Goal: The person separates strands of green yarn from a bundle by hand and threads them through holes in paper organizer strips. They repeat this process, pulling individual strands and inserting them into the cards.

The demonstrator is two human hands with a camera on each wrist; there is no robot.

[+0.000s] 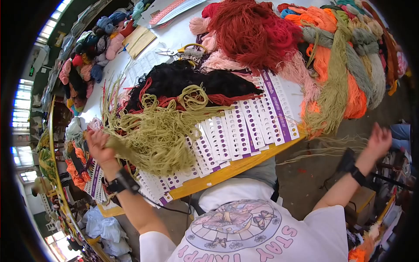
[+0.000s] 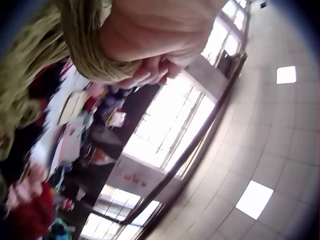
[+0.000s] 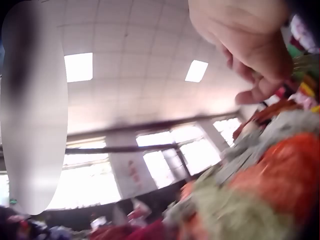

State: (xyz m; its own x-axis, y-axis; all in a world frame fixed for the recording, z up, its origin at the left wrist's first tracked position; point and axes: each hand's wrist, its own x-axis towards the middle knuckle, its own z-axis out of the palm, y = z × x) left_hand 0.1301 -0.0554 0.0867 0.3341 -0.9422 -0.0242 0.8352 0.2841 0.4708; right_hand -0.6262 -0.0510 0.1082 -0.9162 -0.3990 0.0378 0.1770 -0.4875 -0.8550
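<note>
My left hand is at the table's left side, gripping a bundle of olive-green yarn. The left wrist view shows a thick loop of this yarn passing round the hand into its curled fingers. The rest lies in a tangled heap over black yarn and a row of white hole-punched cards with purple strips. Off the table's right side, my right hand is raised with thumb and fingers brought together, pinching thin olive yarn strands that stretch toward it beyond the table edge.
Dark red yarn is piled at the back. Orange yarn and grey and green hanks drape over the right edge. Yellow-handled scissors lie behind the black yarn. Colourful skeins fill the far left. A wooden edge borders the table before my body.
</note>
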